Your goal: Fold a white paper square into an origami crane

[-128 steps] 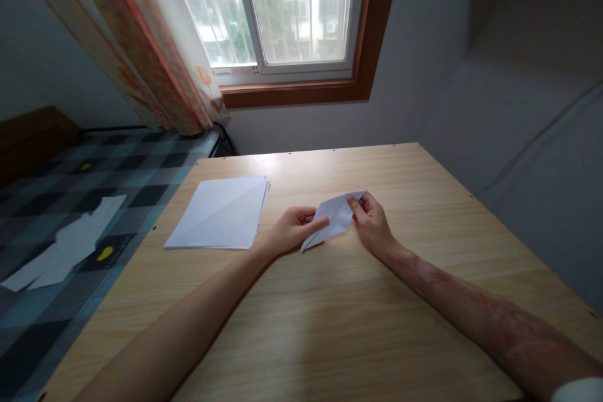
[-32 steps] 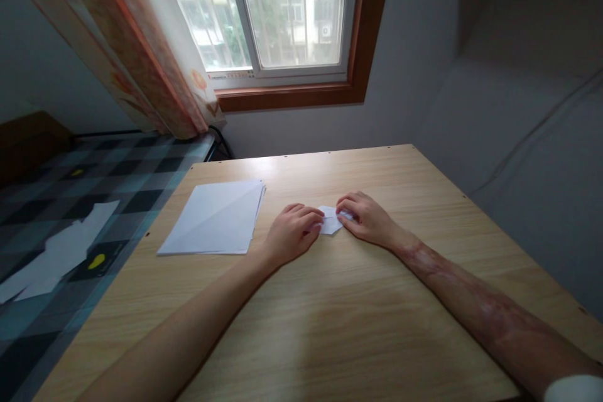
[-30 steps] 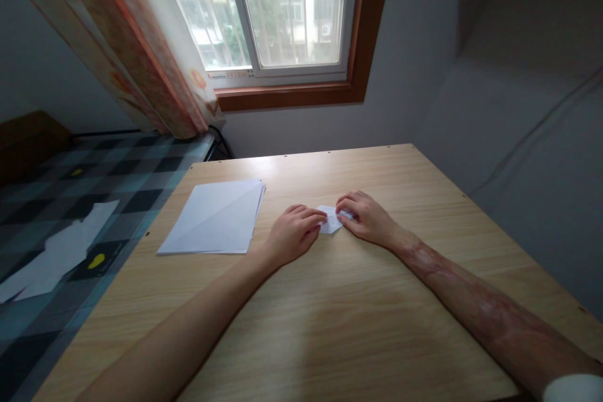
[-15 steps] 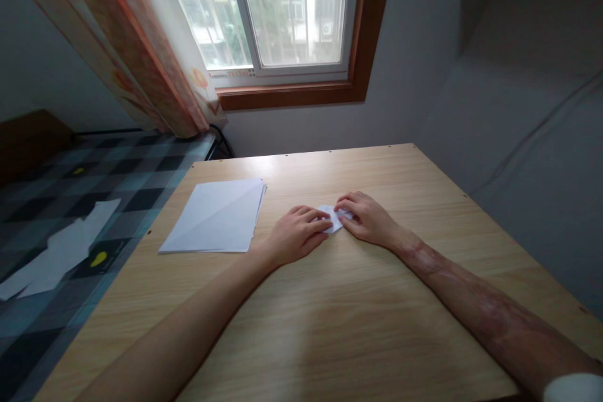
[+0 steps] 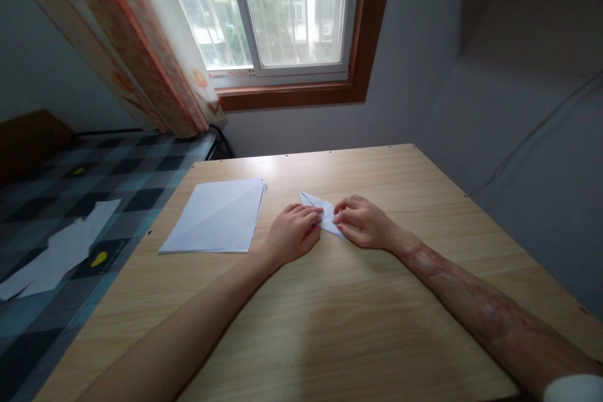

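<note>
A small piece of folded white paper lies on the wooden table between my hands, one pointed corner sticking out toward the window. My left hand has its curled fingers on the paper's left side, and part of the paper is hidden beneath them. From the other side, my right hand pinches the right edge with thumb and fingertips. Left of my left hand rests a stack of white paper sheets, the top one with a diagonal crease.
The light wooden table reaches to the wall under the window. Beside it on the left is a bed with a checked cover, on which torn-looking white paper pieces lie. A patterned curtain hangs by the window.
The folded paper has been turned, so a pointed corner now shows beyond my left fingers. My left hand has shifted slightly left; the right has moved only a little.
</note>
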`<control>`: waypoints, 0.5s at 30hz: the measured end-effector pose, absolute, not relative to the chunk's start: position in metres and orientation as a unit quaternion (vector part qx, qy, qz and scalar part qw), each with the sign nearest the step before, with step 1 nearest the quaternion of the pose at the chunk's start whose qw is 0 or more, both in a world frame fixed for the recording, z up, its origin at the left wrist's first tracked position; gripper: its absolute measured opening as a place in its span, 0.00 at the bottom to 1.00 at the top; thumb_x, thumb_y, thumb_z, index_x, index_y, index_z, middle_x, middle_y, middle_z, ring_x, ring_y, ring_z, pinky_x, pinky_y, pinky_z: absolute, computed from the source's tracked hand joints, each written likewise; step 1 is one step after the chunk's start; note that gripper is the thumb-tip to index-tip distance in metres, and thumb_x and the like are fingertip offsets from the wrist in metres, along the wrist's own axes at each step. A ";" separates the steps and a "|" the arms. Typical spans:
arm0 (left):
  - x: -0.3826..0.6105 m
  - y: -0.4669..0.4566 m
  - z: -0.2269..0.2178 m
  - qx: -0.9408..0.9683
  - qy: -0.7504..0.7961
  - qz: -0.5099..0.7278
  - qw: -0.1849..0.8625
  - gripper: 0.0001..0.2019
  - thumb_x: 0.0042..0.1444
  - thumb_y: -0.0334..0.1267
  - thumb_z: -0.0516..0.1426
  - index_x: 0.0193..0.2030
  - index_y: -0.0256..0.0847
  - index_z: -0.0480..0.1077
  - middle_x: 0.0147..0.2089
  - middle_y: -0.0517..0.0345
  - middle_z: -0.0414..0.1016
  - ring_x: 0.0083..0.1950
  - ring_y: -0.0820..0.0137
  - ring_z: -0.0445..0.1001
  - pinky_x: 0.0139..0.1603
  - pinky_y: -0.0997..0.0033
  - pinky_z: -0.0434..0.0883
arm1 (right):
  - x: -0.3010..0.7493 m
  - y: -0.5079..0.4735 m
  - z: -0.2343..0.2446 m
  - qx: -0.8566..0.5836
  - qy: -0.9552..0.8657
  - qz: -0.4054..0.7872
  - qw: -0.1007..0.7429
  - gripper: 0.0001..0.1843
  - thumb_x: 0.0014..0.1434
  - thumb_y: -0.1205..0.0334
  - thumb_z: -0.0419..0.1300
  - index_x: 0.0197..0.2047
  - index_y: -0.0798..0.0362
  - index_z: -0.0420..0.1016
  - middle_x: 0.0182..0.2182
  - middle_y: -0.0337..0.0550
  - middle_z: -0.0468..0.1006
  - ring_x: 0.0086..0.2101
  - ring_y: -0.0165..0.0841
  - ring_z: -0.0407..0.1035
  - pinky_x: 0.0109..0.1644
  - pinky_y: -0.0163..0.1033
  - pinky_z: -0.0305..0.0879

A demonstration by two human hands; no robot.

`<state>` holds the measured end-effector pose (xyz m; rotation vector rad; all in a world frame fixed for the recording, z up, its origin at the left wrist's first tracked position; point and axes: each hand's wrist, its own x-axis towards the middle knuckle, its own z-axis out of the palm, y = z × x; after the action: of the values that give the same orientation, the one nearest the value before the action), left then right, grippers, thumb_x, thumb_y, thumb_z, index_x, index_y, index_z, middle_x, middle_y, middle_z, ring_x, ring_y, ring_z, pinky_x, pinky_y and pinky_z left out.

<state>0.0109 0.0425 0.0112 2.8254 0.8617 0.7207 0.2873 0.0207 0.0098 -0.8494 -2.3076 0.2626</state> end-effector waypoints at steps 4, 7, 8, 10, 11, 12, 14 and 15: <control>0.008 0.046 0.010 0.929 0.267 0.239 0.088 0.08 0.70 0.35 0.58 0.50 0.44 0.77 0.64 0.50 0.84 0.64 0.59 0.83 0.69 0.51 0.76 | 0.287 0.022 0.009 -0.345 -0.877 0.109 0.315 0.10 0.72 0.65 0.62 0.52 0.45 0.82 0.56 0.49 0.84 0.54 0.46 0.77 0.62 0.56 0.73; 0.008 0.047 0.011 0.927 0.267 0.240 0.108 0.07 0.72 0.38 0.57 0.49 0.45 0.78 0.64 0.51 0.84 0.62 0.59 0.85 0.66 0.53 0.79 | 0.287 0.026 0.003 -0.363 -0.872 0.106 0.310 0.17 0.71 0.64 0.63 0.61 0.45 0.80 0.61 0.51 0.82 0.60 0.48 0.76 0.65 0.59 0.73; 0.008 0.047 0.011 0.926 0.272 0.239 0.109 0.07 0.73 0.38 0.57 0.49 0.45 0.78 0.64 0.51 0.84 0.61 0.59 0.85 0.64 0.54 0.80 | 0.288 0.027 0.001 -0.365 -0.872 0.105 0.309 0.18 0.71 0.64 0.64 0.62 0.45 0.80 0.62 0.51 0.82 0.60 0.49 0.76 0.66 0.59 0.73; 0.008 0.047 0.012 0.924 0.282 0.236 0.103 0.07 0.73 0.39 0.58 0.46 0.45 0.78 0.63 0.52 0.85 0.59 0.59 0.85 0.62 0.54 0.80 | 0.288 0.028 -0.001 -0.363 -0.874 0.103 0.308 0.18 0.70 0.63 0.65 0.62 0.45 0.81 0.61 0.51 0.82 0.60 0.49 0.76 0.66 0.59 0.73; 0.008 0.047 0.012 0.924 0.287 0.233 0.096 0.07 0.73 0.39 0.58 0.45 0.45 0.78 0.63 0.52 0.85 0.58 0.59 0.85 0.62 0.54 0.79 | 0.289 0.028 -0.002 -0.360 -0.875 0.101 0.307 0.17 0.70 0.63 0.65 0.61 0.46 0.81 0.61 0.51 0.83 0.59 0.49 0.76 0.65 0.59 0.73; 0.009 0.047 0.012 0.924 0.292 0.230 0.090 0.06 0.73 0.39 0.58 0.45 0.45 0.77 0.62 0.52 0.85 0.58 0.59 0.85 0.63 0.53 0.79 | 0.289 0.028 -0.002 -0.358 -0.876 0.100 0.307 0.17 0.69 0.63 0.66 0.60 0.46 0.81 0.60 0.52 0.83 0.58 0.49 0.76 0.65 0.58 0.73; 0.009 0.046 0.012 0.923 0.303 0.226 0.076 0.05 0.72 0.39 0.59 0.46 0.45 0.77 0.62 0.51 0.85 0.59 0.57 0.84 0.64 0.50 0.78 | 0.289 0.028 -0.002 -0.354 -0.878 0.097 0.307 0.16 0.69 0.62 0.67 0.59 0.47 0.82 0.59 0.52 0.83 0.57 0.48 0.76 0.64 0.58 0.73; 0.009 0.046 0.012 0.921 0.312 0.225 0.068 0.05 0.71 0.39 0.59 0.48 0.45 0.76 0.62 0.51 0.84 0.59 0.56 0.83 0.65 0.49 0.77 | 0.289 0.027 -0.001 -0.353 -0.878 0.097 0.309 0.15 0.68 0.62 0.67 0.58 0.47 0.82 0.58 0.52 0.83 0.56 0.48 0.76 0.64 0.58 0.73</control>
<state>0.0092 0.0460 0.0116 2.7746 0.9394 0.6767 0.2890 0.0274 -0.0010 -0.9328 -2.3205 0.2554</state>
